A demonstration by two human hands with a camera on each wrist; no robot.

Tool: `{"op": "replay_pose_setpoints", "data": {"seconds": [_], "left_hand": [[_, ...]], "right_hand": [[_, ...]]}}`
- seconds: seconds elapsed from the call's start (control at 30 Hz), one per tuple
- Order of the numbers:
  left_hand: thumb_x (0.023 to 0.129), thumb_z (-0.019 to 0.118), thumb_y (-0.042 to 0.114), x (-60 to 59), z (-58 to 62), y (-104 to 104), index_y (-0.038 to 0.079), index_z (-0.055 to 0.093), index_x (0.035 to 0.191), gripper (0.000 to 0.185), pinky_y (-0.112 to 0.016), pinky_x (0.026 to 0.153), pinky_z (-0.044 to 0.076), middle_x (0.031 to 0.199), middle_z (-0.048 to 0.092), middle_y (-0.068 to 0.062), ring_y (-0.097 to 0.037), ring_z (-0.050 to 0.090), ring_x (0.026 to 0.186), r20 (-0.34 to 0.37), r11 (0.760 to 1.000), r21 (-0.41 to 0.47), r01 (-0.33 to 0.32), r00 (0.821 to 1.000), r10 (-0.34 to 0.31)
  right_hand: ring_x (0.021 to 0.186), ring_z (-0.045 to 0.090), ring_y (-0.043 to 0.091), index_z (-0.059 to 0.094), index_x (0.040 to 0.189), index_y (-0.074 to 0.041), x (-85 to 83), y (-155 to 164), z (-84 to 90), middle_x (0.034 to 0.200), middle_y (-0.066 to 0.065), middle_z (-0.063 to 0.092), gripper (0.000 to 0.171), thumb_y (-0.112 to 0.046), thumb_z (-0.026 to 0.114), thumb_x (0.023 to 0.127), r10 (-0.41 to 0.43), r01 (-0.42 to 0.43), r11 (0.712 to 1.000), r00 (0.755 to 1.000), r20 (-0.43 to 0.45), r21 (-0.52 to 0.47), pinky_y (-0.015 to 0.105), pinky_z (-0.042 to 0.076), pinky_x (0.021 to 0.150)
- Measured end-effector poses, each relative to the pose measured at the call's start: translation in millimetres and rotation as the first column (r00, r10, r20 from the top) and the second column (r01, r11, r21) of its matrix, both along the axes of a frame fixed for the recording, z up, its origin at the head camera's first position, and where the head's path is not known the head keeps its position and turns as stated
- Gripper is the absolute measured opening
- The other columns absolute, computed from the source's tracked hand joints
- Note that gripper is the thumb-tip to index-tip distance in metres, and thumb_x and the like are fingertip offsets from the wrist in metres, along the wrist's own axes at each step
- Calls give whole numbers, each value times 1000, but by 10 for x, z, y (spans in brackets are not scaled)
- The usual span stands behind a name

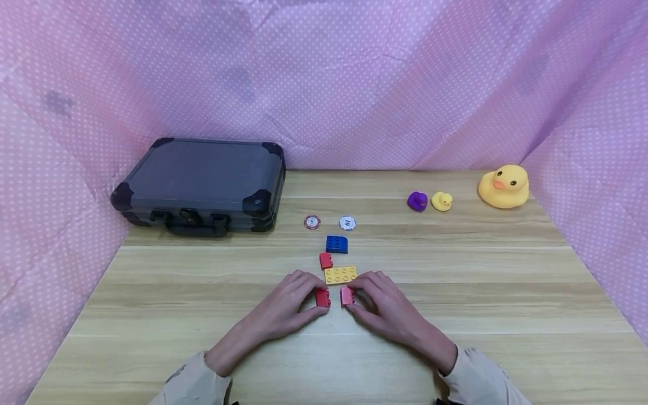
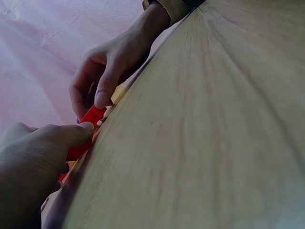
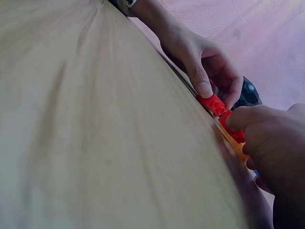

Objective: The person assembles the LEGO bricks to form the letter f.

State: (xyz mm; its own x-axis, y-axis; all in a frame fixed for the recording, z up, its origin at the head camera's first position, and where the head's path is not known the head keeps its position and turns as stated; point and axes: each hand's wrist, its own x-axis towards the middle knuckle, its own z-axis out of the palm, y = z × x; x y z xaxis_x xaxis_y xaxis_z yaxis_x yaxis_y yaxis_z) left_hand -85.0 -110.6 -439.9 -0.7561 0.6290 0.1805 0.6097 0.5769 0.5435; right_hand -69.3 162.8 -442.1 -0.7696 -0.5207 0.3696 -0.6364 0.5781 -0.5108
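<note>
My left hand (image 1: 291, 306) pinches a red toy brick (image 1: 322, 298) between thumb and fingers, its studs facing right. Across a small gap, my right hand (image 1: 387, 306) pinches a pinkish-red brick (image 1: 346, 296), studs also to the right. Just behind both lies a flat yellow brick (image 1: 340, 275) with two rows of studs, close to the fingertips of each hand. Another red brick (image 1: 325, 261) rests on its side at the yellow one's back left edge. Beyond it sits a blue brick (image 1: 336, 244) with a rounded corner. In the right wrist view, the left-hand brick (image 3: 212, 103) shows its studs.
A red-rimmed poker chip (image 1: 312, 222) and a white one (image 1: 347, 223) lie behind the blue brick. A grey hard case (image 1: 202, 180) stands back left. Toward the back right are a purple duck (image 1: 417, 201), a small yellow duck (image 1: 442, 201) and a large yellow duck (image 1: 503, 187).
</note>
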Motion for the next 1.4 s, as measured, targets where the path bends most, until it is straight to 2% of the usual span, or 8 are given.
{"op": "replay_pose_setpoints", "data": {"seconds": [0.3, 0.67, 0.9, 1.17, 1.4], "left_hand": [[96, 77, 34, -3, 2, 5, 18, 65, 129, 39, -38, 100, 47, 127, 64, 4, -12, 52, 117, 20, 1000, 15, -8, 1000, 8], [96, 77, 31, 7, -1, 6, 20, 66, 129, 37, -39, 100, 48, 125, 62, 7, -10, 50, 118, 73, 998, 54, -24, 997, 20], [97, 76, 30, 19, -8, 9, 21, 68, 130, 35, -38, 99, 48, 125, 63, 9, -9, 50, 117, 86, 997, 75, -25, 996, 18], [97, 75, 35, 24, -32, 7, 21, 68, 130, 36, -42, 104, 46, 132, 62, 6, -12, 49, 125, 29, 998, 55, -9, 1000, 8], [96, 76, 36, 25, -30, 7, 21, 72, 127, 35, -40, 101, 45, 127, 61, 8, -12, 48, 121, -8, 998, 63, 0, 1000, 1]], "right_hand": [[105, 56, 10, 68, 125, -16, -21, -7, 18, 120, -8, 64, 37, -27, 81, 92, 6, -5, 1000, 1000, 26, -25, 35, 52, 88], [106, 60, 11, 68, 124, -13, -14, 8, -3, 119, -6, 66, 37, -21, 81, 91, 36, -36, 996, 999, 3, -82, 35, 53, 88], [110, 61, 13, 67, 126, -12, 0, 14, 4, 121, -4, 66, 39, -19, 82, 91, 50, -45, 993, 998, 45, -110, 37, 54, 92], [111, 63, 13, 67, 126, -11, 26, 5, 24, 122, -3, 67, 40, -19, 83, 90, 43, -33, 993, 995, 86, -114, 37, 55, 92], [109, 64, 13, 67, 125, -11, 14, 5, 12, 119, -2, 68, 39, -17, 83, 90, 55, -46, 991, 996, 69, -123, 37, 55, 91]]}}
